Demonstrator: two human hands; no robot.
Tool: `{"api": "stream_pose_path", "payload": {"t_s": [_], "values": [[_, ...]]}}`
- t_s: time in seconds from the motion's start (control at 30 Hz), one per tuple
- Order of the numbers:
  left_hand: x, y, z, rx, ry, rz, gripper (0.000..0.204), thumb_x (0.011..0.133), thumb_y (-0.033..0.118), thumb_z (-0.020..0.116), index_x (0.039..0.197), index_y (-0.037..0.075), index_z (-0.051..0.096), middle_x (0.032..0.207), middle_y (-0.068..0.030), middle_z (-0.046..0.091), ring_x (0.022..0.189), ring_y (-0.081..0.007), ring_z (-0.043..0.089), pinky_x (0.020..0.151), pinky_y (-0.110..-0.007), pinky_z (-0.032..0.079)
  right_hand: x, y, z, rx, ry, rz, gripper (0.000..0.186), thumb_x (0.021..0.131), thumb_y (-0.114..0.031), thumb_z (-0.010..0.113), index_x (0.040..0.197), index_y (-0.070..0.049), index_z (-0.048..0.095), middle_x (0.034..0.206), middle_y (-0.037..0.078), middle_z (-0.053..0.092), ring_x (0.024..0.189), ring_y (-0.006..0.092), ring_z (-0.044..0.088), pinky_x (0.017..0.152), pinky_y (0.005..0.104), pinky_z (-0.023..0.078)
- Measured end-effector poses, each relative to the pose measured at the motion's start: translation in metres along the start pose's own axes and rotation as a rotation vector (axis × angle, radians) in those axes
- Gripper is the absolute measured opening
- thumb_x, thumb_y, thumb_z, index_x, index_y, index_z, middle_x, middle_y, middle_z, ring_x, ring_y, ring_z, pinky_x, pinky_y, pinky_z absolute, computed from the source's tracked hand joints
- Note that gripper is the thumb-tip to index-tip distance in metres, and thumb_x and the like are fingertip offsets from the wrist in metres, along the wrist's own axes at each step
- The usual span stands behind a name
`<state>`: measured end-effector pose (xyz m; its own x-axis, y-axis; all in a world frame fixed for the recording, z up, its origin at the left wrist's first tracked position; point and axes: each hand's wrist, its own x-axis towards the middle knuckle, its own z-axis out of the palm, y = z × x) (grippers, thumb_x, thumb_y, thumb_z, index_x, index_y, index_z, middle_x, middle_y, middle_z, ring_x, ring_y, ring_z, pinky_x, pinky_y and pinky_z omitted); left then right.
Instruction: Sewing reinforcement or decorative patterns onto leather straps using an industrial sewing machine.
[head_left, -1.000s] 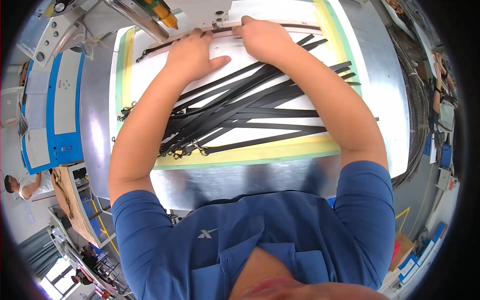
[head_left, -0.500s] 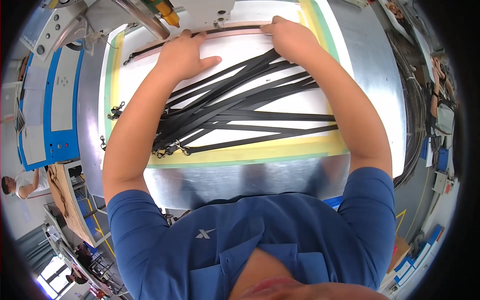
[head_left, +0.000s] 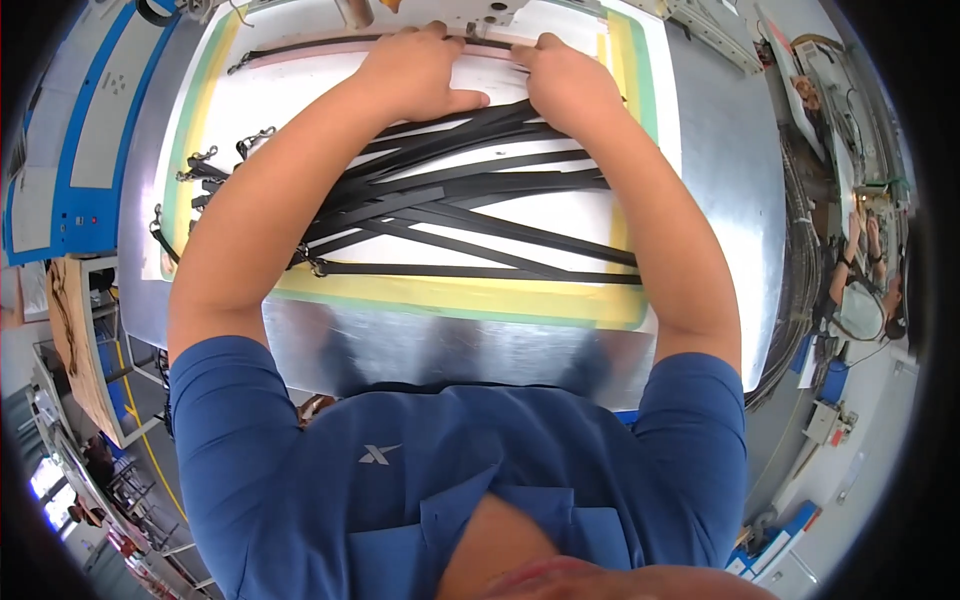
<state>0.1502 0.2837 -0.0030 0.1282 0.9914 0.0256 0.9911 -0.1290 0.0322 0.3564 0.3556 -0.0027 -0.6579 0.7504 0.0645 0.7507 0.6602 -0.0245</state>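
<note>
A black strap (head_left: 320, 43) with a metal snap hook (head_left: 238, 66) at its left end lies along a long pink strip (head_left: 310, 56) at the far side of the white work surface. My left hand (head_left: 415, 78) rests its fingertips on that strap, thumb stretched out to the side. Close by on the right, my right hand (head_left: 570, 88) has its fingers closed at the strap; the fingertips partly hide it. Between my forearms spreads a crisscross pile of black straps (head_left: 480, 183), with several metal hooks at its left side.
Machine parts, including a metal post (head_left: 355, 12), overhang the far edge. Yellow and green tape (head_left: 450, 303) borders the white surface on a shiny metal table (head_left: 715, 200). A blue and white cabinet (head_left: 100, 130) stands left. Dark cords (head_left: 800, 250) hang along the right edge.
My left hand has slid right along the strap, nearer to my right hand. The whole view has shifted, and the loose straps lie slightly differently.
</note>
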Motion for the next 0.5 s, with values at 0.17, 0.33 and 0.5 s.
{"api": "stream_pose_path", "payload": {"t_s": [0.17,0.33,0.5], "values": [[0.002,0.003,0.005,-0.026,0.030,0.011,0.081,0.088,0.063,0.074,0.143,0.004,0.063,0.137,-0.0215,0.063,0.125,-0.0398,0.063,0.108,-0.049,0.050,-0.003,0.008,-0.001,0.010,0.007,-0.031,0.046,0.092,-0.004,0.055,0.132,-0.020,0.072,0.121,0.010,0.067,0.105,0.0339,0.071,0.088,0.0455,0.059],[-0.001,0.011,0.007,0.015,0.086,-0.005,0.076,0.087,0.063,0.074,0.144,0.014,0.063,0.137,-0.0205,0.063,0.122,-0.0416,0.063,0.107,-0.050,0.050,-0.009,0.031,0.002,0.018,0.013,0.002,0.045,0.092,-0.005,0.055,0.131,-0.019,0.072,0.119,0.011,0.067,0.107,0.0336,0.069,0.090,0.0454,0.058],[0.002,0.016,0.014,0.026,0.120,-0.016,0.076,0.087,0.065,0.073,0.146,0.018,0.063,0.138,-0.0197,0.062,0.124,-0.0421,0.062,0.108,-0.050,0.050,-0.017,0.043,-0.006,-0.017,-0.028,0.053,0.043,0.094,-0.007,0.054,0.131,-0.019,0.072,0.123,0.009,0.068,0.109,0.0333,0.069,0.092,0.0453,0.057]]}}
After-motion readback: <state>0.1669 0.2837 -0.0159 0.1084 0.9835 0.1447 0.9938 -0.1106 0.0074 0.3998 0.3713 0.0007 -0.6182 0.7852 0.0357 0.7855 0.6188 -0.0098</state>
